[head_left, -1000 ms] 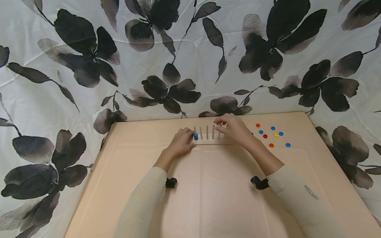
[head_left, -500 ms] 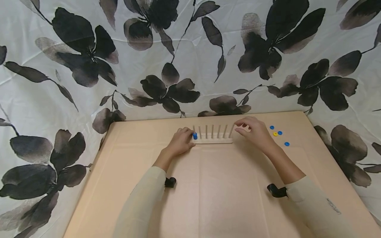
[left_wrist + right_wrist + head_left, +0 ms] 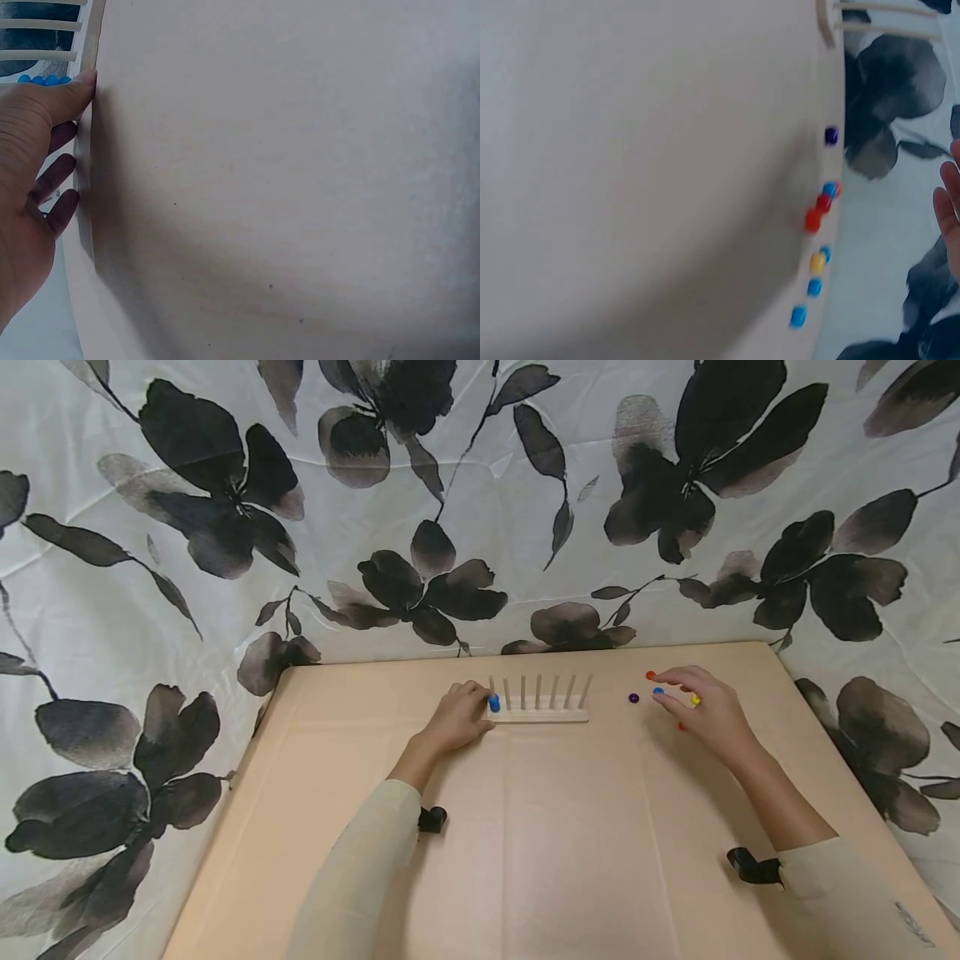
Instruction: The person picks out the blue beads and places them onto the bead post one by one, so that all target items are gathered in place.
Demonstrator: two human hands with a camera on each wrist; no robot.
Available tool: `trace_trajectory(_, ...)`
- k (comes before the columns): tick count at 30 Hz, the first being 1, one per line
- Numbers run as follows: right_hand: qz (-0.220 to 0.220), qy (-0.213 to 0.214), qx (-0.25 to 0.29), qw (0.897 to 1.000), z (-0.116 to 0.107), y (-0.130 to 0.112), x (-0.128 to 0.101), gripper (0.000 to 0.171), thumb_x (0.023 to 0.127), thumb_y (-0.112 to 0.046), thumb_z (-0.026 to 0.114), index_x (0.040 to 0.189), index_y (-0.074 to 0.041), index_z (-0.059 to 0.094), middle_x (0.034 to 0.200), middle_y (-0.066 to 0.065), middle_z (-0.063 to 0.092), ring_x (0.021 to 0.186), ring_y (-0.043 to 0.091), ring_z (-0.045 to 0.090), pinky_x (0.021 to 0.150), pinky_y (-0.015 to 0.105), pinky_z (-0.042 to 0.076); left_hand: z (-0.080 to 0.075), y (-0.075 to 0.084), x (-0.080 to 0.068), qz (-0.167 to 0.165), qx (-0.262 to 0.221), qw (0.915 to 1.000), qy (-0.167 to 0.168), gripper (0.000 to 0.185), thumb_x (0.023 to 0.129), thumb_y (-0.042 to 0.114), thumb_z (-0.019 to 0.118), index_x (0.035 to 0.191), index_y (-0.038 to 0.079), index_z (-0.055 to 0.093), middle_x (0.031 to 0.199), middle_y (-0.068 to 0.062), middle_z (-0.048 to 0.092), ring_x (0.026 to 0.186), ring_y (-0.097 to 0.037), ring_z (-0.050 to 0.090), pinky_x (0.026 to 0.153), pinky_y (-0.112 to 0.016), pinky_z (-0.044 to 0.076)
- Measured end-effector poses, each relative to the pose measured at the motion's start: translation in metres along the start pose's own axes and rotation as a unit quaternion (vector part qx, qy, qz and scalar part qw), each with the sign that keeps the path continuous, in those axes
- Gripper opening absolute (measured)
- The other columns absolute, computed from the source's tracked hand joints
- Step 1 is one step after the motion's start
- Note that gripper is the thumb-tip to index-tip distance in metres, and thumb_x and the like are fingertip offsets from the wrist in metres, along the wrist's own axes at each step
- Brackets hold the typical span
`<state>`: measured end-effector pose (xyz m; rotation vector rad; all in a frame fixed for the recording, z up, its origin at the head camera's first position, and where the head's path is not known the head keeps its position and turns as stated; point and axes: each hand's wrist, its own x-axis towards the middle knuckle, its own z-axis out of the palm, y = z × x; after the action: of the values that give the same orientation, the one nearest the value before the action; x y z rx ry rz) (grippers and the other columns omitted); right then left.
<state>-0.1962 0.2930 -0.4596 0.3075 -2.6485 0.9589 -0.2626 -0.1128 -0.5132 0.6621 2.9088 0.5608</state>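
Observation:
A pale wooden peg rack (image 3: 537, 713) with several upright pegs stands at the table's far middle. Blue rings (image 3: 493, 702) sit stacked on its leftmost peg. My left hand (image 3: 467, 713) grips the rack's left end; in the left wrist view the thumb (image 3: 73, 90) presses on the base edge beside the blue rings (image 3: 41, 79). My right hand (image 3: 684, 695) hovers with relaxed fingers over loose rings to the right of the rack and holds nothing. Around it lie a purple ring (image 3: 633, 697), an orange ring (image 3: 650, 676), a blue ring (image 3: 657, 691) and a yellow ring (image 3: 695, 700).
The beige table (image 3: 570, 843) is backed by a white curtain with black flowers (image 3: 420, 585). In the right wrist view the loose rings lie strung out: purple (image 3: 831, 136), red (image 3: 823, 202), yellow (image 3: 817, 262), blue (image 3: 799, 316).
My right hand has moved from the rack's right end rightward to the loose rings. The left hand and rack have stayed put.

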Motion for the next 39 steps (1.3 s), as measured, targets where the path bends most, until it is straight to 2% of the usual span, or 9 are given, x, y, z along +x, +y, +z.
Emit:
trace_trajectory(3, 0.024, -0.008, -0.013, 1.000, -0.008, 0.012, -0.009, 0.032, 0.085, -0.031, 0.074, 0.113, -0.019, 0.069, 0.119, -0.001, 0.063, 0.112, 0.020, 0.055, 0.085, 0.000, 0.030, 0.001, 0.000, 0.001, 0.003, -0.001, 1.0000, 0.002, 0.054, 0.085, 0.037, 0.073, 0.132, 0.016, 0.055, 0.128, 0.001, 0.055, 0.117, -0.022, 0.047, 0.100, -0.041, 0.042)
trace_trajectory(9, 0.032, -0.014, -0.055, 0.998, -0.019, 0.034, -0.025, 0.033, 0.083, -0.022, 0.076, 0.114, -0.013, 0.068, 0.118, 0.007, 0.063, 0.108, 0.024, 0.056, 0.080, 0.002, 0.032, 0.001, 0.000, 0.001, 0.007, -0.001, 1.0000, 0.003, 0.054, 0.085, 0.038, 0.073, 0.132, 0.016, 0.056, 0.128, 0.001, 0.055, 0.117, -0.022, 0.047, 0.101, -0.041, 0.041)
trace_trajectory(11, 0.047, -0.027, -0.066, 0.996, -0.022, 0.039, -0.029, 0.034, 0.084, -0.022, 0.075, 0.115, -0.012, 0.067, 0.121, 0.010, 0.062, 0.110, 0.028, 0.056, 0.086, 0.013, 0.042, 0.000, -0.001, 0.001, 0.007, 0.000, 1.0000, 0.002, 0.054, 0.085, 0.038, 0.073, 0.132, 0.016, 0.056, 0.129, 0.001, 0.055, 0.117, -0.022, 0.047, 0.101, -0.041, 0.042)
trace_trajectory(13, 0.058, -0.039, -0.075, 0.995, -0.025, 0.046, -0.033, 0.034, 0.085, -0.022, 0.074, 0.116, -0.010, 0.067, 0.122, 0.012, 0.062, 0.112, 0.032, 0.055, 0.089, 0.029, 0.049, 0.000, -0.001, 0.000, 0.008, -0.001, 1.0000, 0.001, 0.055, 0.085, 0.038, 0.072, 0.132, 0.016, 0.055, 0.129, 0.001, 0.055, 0.117, -0.022, 0.047, 0.100, -0.041, 0.042)
trace_trajectory(16, 0.076, -0.056, -0.074, 0.993, -0.029, 0.055, -0.037, 0.037, 0.087, -0.023, 0.072, 0.119, -0.007, 0.065, 0.124, 0.017, 0.060, 0.113, 0.037, 0.054, 0.088, 0.058, 0.046, 0.000, 0.000, -0.001, 0.008, -0.002, 1.0000, 0.001, 0.054, 0.085, 0.037, 0.073, 0.132, 0.015, 0.056, 0.128, 0.001, 0.055, 0.117, -0.023, 0.047, 0.100, -0.041, 0.042)
trace_trajectory(23, 0.131, -0.109, -0.073, 0.983, -0.035, 0.074, -0.047, 0.045, 0.090, -0.028, 0.068, 0.126, -0.003, 0.059, 0.129, 0.023, 0.053, 0.112, 0.044, 0.053, 0.089, 0.062, 0.046, 0.000, -0.001, -0.003, 0.010, -0.001, 0.9999, -0.001, 0.054, 0.085, 0.038, 0.072, 0.132, 0.015, 0.055, 0.129, 0.001, 0.054, 0.117, -0.023, 0.047, 0.100, -0.041, 0.041)
trace_trajectory(26, 0.128, -0.121, -0.084, 0.981, -0.036, 0.079, -0.048, 0.046, 0.089, -0.028, 0.070, 0.126, -0.002, 0.059, 0.125, 0.023, 0.055, 0.105, 0.042, 0.057, 0.086, 0.059, 0.049, 0.000, -0.002, -0.002, 0.011, 0.002, 0.9999, -0.002, 0.055, 0.086, 0.038, 0.072, 0.132, 0.015, 0.055, 0.129, 0.001, 0.054, 0.117, -0.022, 0.047, 0.101, -0.041, 0.041)
trace_trajectory(31, 0.100, -0.132, -0.101, 0.981, -0.038, 0.088, -0.052, 0.042, 0.086, -0.023, 0.073, 0.120, 0.000, 0.063, 0.111, 0.022, 0.061, 0.092, 0.035, 0.061, 0.079, 0.054, 0.051, -0.001, -0.002, -0.002, 0.014, 0.002, 0.9999, -0.001, 0.054, 0.085, 0.038, 0.072, 0.132, 0.016, 0.055, 0.128, 0.002, 0.054, 0.117, -0.021, 0.047, 0.100, -0.040, 0.041)
trace_trajectory(39, 0.133, -0.175, -0.114, 0.969, -0.036, 0.096, -0.053, 0.043, 0.091, -0.023, 0.067, 0.124, 0.002, 0.058, 0.113, 0.027, 0.058, 0.100, 0.040, 0.055, 0.089, 0.061, 0.045, 0.000, -0.002, -0.002, 0.012, 0.003, 0.9999, -0.006, 0.055, 0.085, 0.038, 0.072, 0.133, 0.016, 0.055, 0.129, 0.001, 0.054, 0.117, -0.022, 0.047, 0.100, -0.041, 0.041)
